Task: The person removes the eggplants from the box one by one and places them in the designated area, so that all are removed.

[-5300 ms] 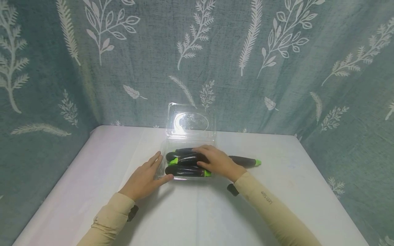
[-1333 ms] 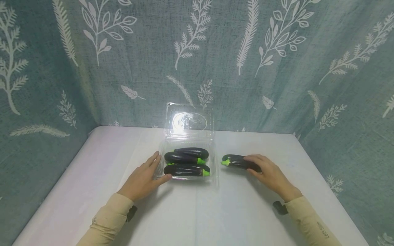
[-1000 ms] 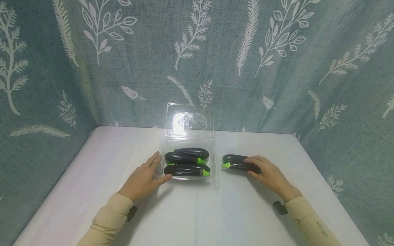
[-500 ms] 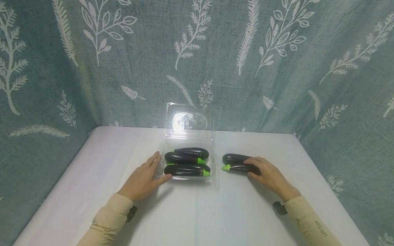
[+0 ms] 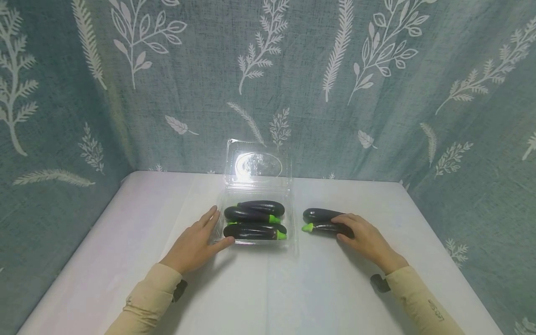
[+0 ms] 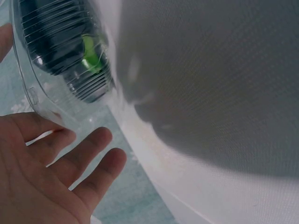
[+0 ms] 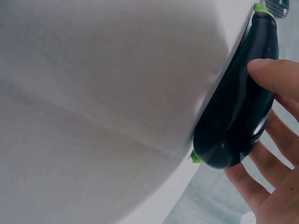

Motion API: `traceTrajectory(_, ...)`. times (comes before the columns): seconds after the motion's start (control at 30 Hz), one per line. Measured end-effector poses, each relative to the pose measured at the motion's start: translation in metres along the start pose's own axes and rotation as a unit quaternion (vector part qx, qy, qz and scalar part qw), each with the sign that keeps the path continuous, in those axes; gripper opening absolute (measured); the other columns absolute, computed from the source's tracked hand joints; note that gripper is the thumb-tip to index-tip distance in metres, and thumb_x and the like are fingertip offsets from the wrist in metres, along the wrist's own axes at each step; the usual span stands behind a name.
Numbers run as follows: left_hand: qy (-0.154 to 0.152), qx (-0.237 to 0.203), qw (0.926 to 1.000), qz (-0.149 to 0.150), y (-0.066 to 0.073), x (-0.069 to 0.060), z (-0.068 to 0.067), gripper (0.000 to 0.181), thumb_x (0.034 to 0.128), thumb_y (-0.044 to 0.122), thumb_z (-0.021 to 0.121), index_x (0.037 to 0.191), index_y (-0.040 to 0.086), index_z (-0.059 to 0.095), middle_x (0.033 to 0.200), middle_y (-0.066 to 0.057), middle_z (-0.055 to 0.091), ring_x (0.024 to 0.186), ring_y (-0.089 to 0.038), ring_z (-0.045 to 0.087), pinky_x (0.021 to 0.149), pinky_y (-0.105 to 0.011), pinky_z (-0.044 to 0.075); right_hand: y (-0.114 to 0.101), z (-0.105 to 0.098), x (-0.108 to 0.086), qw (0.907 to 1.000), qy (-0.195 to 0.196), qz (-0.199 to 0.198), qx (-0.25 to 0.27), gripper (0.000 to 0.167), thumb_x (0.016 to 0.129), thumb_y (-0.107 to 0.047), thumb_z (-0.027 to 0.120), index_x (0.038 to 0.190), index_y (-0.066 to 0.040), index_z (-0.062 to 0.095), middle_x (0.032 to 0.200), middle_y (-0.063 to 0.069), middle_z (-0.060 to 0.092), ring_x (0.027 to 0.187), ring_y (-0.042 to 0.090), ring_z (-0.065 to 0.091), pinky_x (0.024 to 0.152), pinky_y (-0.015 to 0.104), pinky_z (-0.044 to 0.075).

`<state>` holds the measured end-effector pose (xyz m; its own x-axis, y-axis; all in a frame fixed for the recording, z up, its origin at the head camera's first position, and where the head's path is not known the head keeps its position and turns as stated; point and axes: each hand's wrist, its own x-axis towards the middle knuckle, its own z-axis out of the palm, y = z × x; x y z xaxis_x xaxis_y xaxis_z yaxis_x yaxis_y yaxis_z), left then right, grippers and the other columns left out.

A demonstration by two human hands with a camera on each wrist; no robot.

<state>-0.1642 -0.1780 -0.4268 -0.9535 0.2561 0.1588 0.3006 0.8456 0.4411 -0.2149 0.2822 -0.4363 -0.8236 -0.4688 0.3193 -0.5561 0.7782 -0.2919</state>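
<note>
A clear plastic clamshell box (image 5: pixel 256 188) stands with its lid raised and several dark eggplants (image 5: pixel 251 231) inside. The left hand (image 5: pixel 194 244), fingers spread, rests against the box's left side; in the left wrist view, that hand (image 6: pixel 56 163) touches the clear rim (image 6: pixel 32 95). To the right of the box, two eggplants lie side by side: the rear one (image 5: pixel 318 215) and the front one (image 5: pixel 328 228), green end to the left. The right hand (image 5: pixel 368 239) grips the front one. In the right wrist view, thumb and fingers of that hand (image 7: pixel 275 154) hold the eggplant (image 7: pixel 238 102) from both sides.
A white cloth (image 5: pixel 268 293) covers the table. Behind it and at both sides hangs a green curtain (image 5: pixel 201 83) with white leaf patterns, close behind the raised lid.
The right hand has gone from over the box to the eggplants on the right. Lately the front eggplant has shifted slightly towards the person, apart from the rear one. The left hand has stayed.
</note>
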Motion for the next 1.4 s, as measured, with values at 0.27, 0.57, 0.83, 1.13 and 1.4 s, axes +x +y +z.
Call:
traceTrajectory(0.27, -0.003, -0.004, 1.0000, -0.004, -0.001, 0.000, 0.001, 0.097, 0.0942, 0.069, 0.054, 0.156, -0.003, 0.033, 0.165, -0.017, 0.026, 0.139, -0.049, 0.040, 0.111, -0.061, 0.036, 0.000, 0.001, 0.000, 1.0000, -0.004, 0.008, 0.001, 0.046, 0.083, -0.009, 0.084, 0.126, -0.011, 0.068, 0.127, 0.014, 0.065, 0.121, 0.036, 0.060, 0.103, 0.054, 0.048)
traceTrajectory(0.57, -0.001, -0.005, 1.0000, -0.001, -0.001, 0.000, 0.001, 0.097, 0.0946, 0.068, 0.054, 0.155, -0.005, 0.033, 0.164, -0.018, 0.026, 0.139, -0.049, 0.039, 0.111, -0.062, 0.036, 0.000, -0.002, 0.000, 0.9999, 0.003, 0.007, 0.008, 0.046, 0.084, -0.012, 0.085, 0.127, -0.013, 0.068, 0.127, 0.012, 0.065, 0.121, 0.034, 0.060, 0.103, 0.054, 0.048)
traceTrajectory(0.83, -0.002, -0.008, 1.0000, -0.001, 0.000, 0.000, 0.001, 0.097, 0.0945, 0.068, 0.055, 0.155, -0.004, 0.033, 0.165, -0.017, 0.026, 0.140, -0.048, 0.039, 0.112, -0.061, 0.036, -0.001, -0.010, 0.006, 0.9997, 0.012, 0.004, 0.019, 0.044, 0.087, -0.013, 0.082, 0.128, -0.011, 0.067, 0.128, 0.010, 0.066, 0.121, 0.034, 0.060, 0.103, 0.054, 0.048)
traceTrajectory(1.13, -0.001, -0.004, 1.0000, -0.001, -0.001, 0.000, 0.000, 0.096, 0.0943, 0.067, 0.056, 0.155, -0.004, 0.034, 0.164, -0.017, 0.027, 0.139, -0.048, 0.041, 0.111, -0.061, 0.037, -0.019, -0.019, 0.019, 0.9986, 0.037, -0.012, 0.036, 0.042, 0.091, -0.018, 0.078, 0.131, -0.009, 0.065, 0.129, 0.008, 0.065, 0.123, 0.030, 0.059, 0.104, 0.051, 0.046)
traceTrajectory(1.4, 0.001, -0.004, 1.0000, 0.000, -0.002, 0.000, 0.001, 0.098, 0.0930, 0.069, 0.057, 0.155, -0.004, 0.035, 0.164, -0.017, 0.028, 0.140, -0.048, 0.040, 0.111, -0.061, 0.036, -0.047, -0.017, 0.034, 0.9966, 0.037, -0.021, 0.071, 0.045, 0.094, -0.022, 0.075, 0.136, -0.011, 0.063, 0.133, 0.006, 0.064, 0.127, 0.026, 0.056, 0.108, 0.046, 0.044)
